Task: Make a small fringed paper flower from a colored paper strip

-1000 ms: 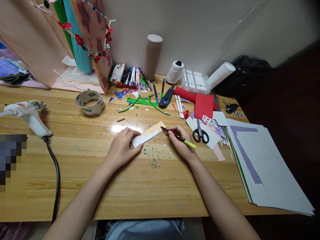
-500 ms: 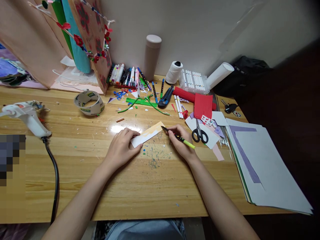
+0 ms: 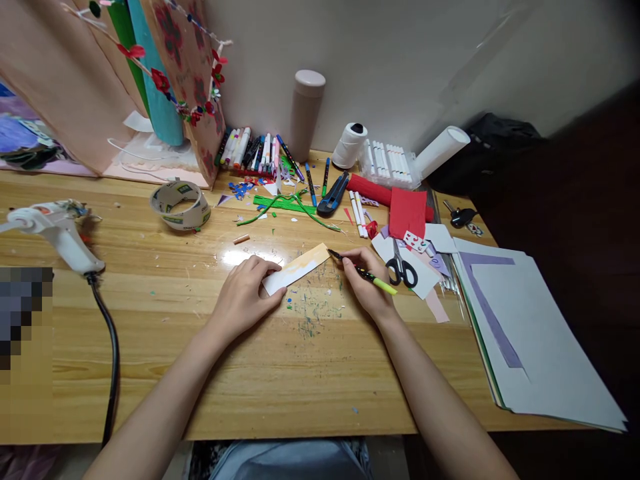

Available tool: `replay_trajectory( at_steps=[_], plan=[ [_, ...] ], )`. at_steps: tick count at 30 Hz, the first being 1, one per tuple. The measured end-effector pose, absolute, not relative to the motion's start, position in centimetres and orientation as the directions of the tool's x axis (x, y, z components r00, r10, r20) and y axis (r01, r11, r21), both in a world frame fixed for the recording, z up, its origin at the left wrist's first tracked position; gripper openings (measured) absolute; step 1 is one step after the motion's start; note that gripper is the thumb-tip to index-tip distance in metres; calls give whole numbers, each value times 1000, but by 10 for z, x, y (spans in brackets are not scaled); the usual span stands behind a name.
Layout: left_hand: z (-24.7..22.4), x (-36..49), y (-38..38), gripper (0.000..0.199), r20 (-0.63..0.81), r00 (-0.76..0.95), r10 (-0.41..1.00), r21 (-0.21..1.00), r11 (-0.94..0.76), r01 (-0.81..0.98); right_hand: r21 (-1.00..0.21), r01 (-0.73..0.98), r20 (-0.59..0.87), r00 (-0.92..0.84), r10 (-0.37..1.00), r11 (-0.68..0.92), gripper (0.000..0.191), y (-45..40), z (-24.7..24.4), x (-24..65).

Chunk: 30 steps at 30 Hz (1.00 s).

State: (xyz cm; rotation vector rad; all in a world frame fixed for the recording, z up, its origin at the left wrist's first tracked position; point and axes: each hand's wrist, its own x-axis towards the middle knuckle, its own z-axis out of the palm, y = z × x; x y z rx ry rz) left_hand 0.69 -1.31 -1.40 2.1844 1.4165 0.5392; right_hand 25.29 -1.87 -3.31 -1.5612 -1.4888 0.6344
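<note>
A narrow paper strip [image 3: 296, 270], pale orange along its upper part and white below, lies slanted on the wooden table. My left hand [image 3: 247, 293] grips its lower left end between thumb and fingers. In my right hand [image 3: 367, 283] is a dark brush pen [image 3: 384, 285] with a yellow-green end; its dark tip is at the strip's upper right corner. Whether the tip touches the paper I cannot tell. Blue and green marks stain the table just below the strip.
Scissors [image 3: 401, 271] lie right of my right hand, near a paper stack [image 3: 540, 333]. Left are a tape roll [image 3: 180, 205] and a white glue gun [image 3: 55, 233] with a black cable. Behind are a utility knife [image 3: 333, 195], markers [image 3: 250, 150] and a thread spool [image 3: 349, 145].
My right hand has moved slightly right with the brush pen, whose tip has shifted to the strip's right corner. My left hand still holds the strip.
</note>
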Motion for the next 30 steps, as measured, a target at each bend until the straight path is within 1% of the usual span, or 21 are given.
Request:
replay_trajectory(
  at_steps=[4,7,11,14,17,21,24,27,30],
  plan=[
    [-14,8,-14,28,89,387,918,593,-361,720,-848,524,197,170,966,81,13,-21,-30,250],
    [-14,10,-15,32,123,388,914,612,-377,695,-891,439,203,155,967,116,15,-27,-24,240],
    [-17,14,-17,42,150,381,912,658,-380,650,-950,288,138,55,989,117,17,-38,-20,222],
    [-15,14,-19,49,146,388,910,668,-380,640,-964,241,104,-32,994,109,17,-43,-23,213],
    [-9,10,-21,47,115,370,922,612,-360,705,-961,252,88,-98,991,110,18,-46,-25,210],
    [-2,4,-23,30,61,320,946,532,-302,791,-938,315,89,-179,980,143,20,-50,-25,205],
    [-1,3,-23,24,52,309,950,511,-291,809,-923,346,93,-228,969,170,19,-53,-24,200],
    [-3,3,-23,23,58,313,948,506,-299,809,-912,364,97,-254,962,188,17,-54,-23,198],
    [-5,3,-24,24,72,318,945,500,-310,808,-898,400,99,-222,970,183,15,-54,-25,197]
  ],
)
